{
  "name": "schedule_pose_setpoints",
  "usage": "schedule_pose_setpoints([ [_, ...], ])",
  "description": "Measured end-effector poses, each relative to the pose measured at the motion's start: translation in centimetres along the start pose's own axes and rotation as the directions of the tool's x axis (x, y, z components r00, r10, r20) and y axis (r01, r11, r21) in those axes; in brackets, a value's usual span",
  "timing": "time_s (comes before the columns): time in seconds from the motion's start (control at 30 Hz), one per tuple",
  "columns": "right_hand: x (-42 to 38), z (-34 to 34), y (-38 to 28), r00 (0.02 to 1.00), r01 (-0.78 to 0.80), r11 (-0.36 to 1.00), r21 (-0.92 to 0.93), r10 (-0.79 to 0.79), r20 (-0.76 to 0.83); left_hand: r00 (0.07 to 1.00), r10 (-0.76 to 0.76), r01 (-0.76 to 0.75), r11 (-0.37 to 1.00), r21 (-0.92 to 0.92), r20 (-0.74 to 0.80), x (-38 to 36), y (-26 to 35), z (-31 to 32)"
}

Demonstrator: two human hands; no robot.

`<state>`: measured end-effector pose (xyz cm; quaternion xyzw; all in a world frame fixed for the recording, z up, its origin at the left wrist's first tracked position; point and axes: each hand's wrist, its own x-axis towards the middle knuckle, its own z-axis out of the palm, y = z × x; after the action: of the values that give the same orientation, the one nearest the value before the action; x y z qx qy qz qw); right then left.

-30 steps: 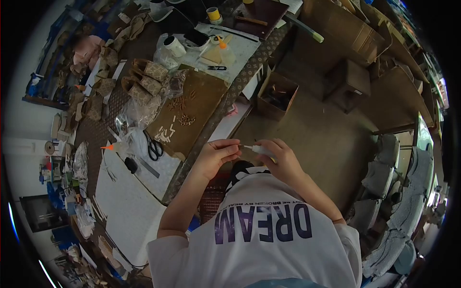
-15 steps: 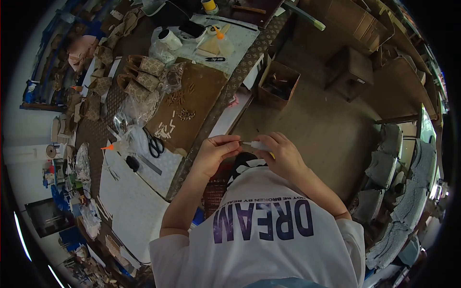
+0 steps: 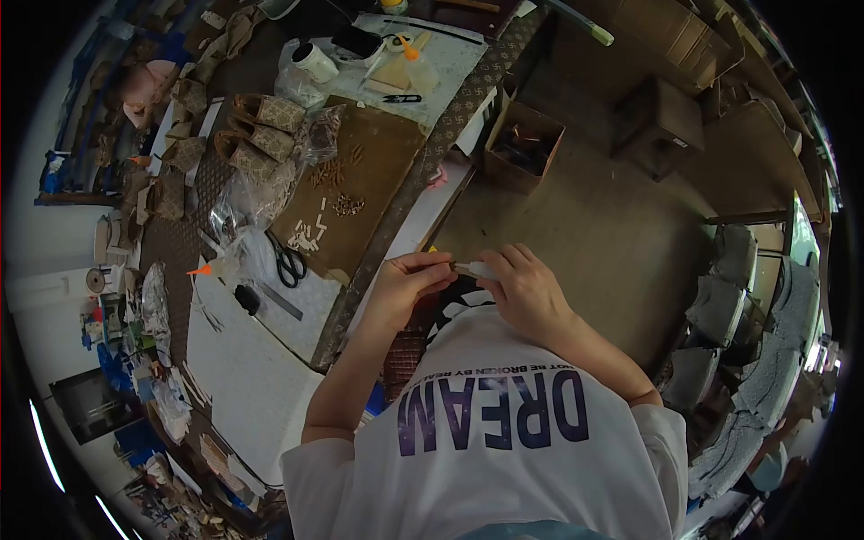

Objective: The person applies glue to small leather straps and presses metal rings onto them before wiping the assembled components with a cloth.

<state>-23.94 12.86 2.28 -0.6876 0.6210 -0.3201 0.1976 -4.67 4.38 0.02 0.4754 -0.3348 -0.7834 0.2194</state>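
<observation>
Tube [image 3: 479, 269], likely light and squeezable, best held mid-barrel, is gripped by the right hand [image 3: 522, 286]; the left hand [image 3: 403, 286] pinches a small piece [image 3: 454, 266].

Slim white tube [image 3: 478, 269]. Short-sleeved white fabric T-shirt [image 3: 486, 472], dark purple block letters. Flat brown rectangular mat [image 3: 382, 175]. Small loose white strips [image 3: 304, 238]; rust-brown stick-like bits [image 3: 328, 172]. Low tan fabric shoes [image 3: 282, 112], repeating print. Loop-handled black scissors [image 3: 289, 268]. Cone-shaped orange nozzle [image 3: 410, 52]. Dark brown desk cover [image 3: 461, 101], pale geometric motifs.
</observation>
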Motion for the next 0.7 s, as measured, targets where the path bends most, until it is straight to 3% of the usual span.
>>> schedule_pose_setpoints([
  [0.2,-0.3,0.4,0.2,0.999,0.043,0.995,-0.090,-0.043,-0.004,1.000,-0.024,0.025,0.999,-0.037,0.007,0.3,-0.8,-0.3],
  [0.4,-0.1,0.2,0.8,0.992,-0.075,0.976,0.202,0.093,-0.082,0.997,-0.079,0.079,0.964,-0.255,0.008,0.5,-0.8,-0.9],
  [0.7,0.3,0.0,0.9,0.996,-0.083,0.974,0.209,0.089,-0.017,0.999,-0.034,0.038,0.975,-0.220,0.023,0.5,-0.4,-0.8],
])
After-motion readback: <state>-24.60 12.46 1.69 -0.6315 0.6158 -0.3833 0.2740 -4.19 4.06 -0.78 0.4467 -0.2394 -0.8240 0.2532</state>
